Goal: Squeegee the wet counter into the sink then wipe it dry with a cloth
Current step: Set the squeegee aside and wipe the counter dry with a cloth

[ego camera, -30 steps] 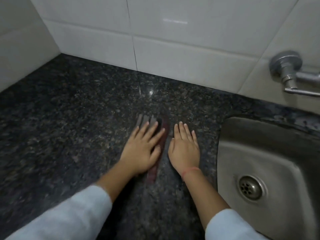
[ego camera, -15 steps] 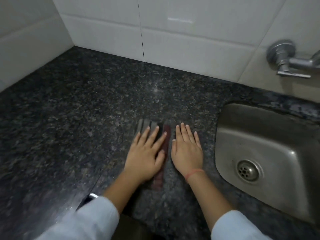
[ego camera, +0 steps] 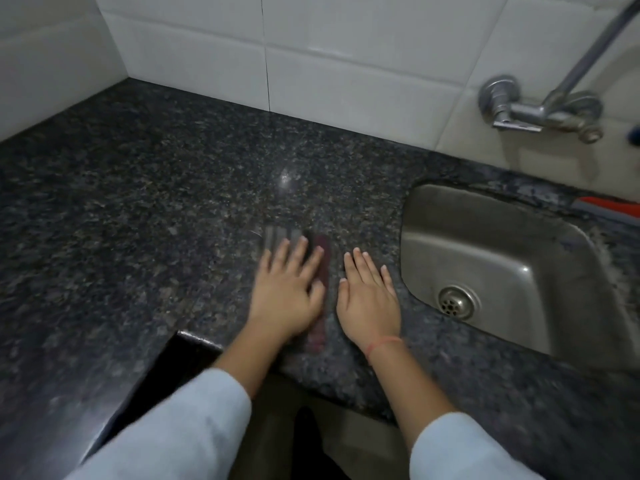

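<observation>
My left hand (ego camera: 287,292) lies flat, fingers spread, on a folded cloth (ego camera: 321,271), grey-striped with a dark red edge, pressing it onto the dark speckled granite counter (ego camera: 156,202). The hand looks motion-blurred. My right hand (ego camera: 369,296) rests flat on the bare counter just right of the cloth, holding nothing. The steel sink (ego camera: 485,258) is set into the counter right of my right hand. An orange-and-grey strip, likely the squeegee (ego camera: 613,206), lies behind the sink at the frame's right edge.
A wall tap (ego camera: 540,112) sticks out of the white tiles above the sink. Tiled walls close the counter at the back and left. The counter's front edge steps back near my left forearm (ego camera: 194,337). The drain (ego camera: 455,302) is in the sink's near corner.
The view has pulled back and tilted down, so the counter's front edge and more of the sink show. Both hands stay flat in about the same spot; the left is now blurred.
</observation>
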